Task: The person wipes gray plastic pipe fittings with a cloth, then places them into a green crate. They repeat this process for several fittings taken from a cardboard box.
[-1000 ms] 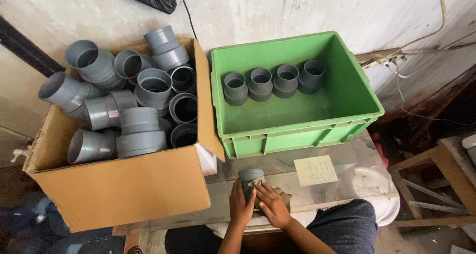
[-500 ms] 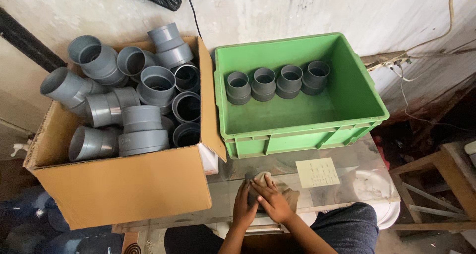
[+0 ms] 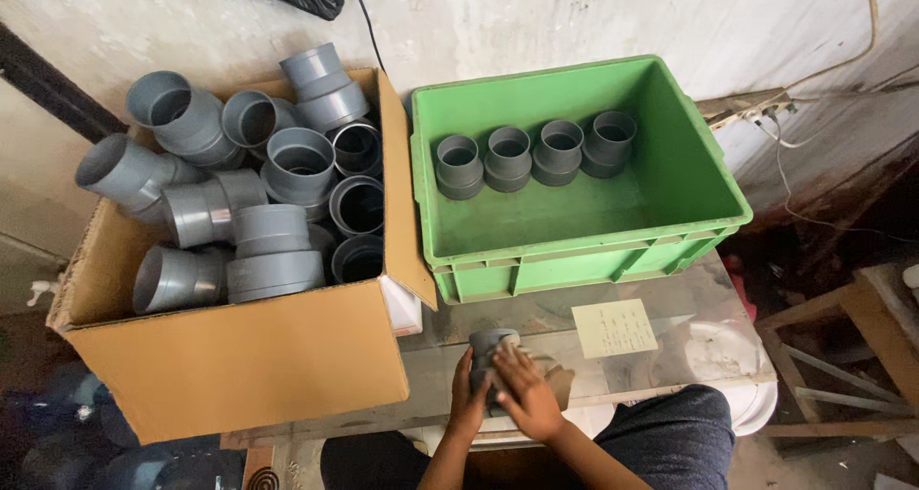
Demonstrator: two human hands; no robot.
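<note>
A stained pale wall (image 3: 574, 21) backs the table (image 3: 670, 299); wooden frame (image 3: 842, 337) beside.
</note>
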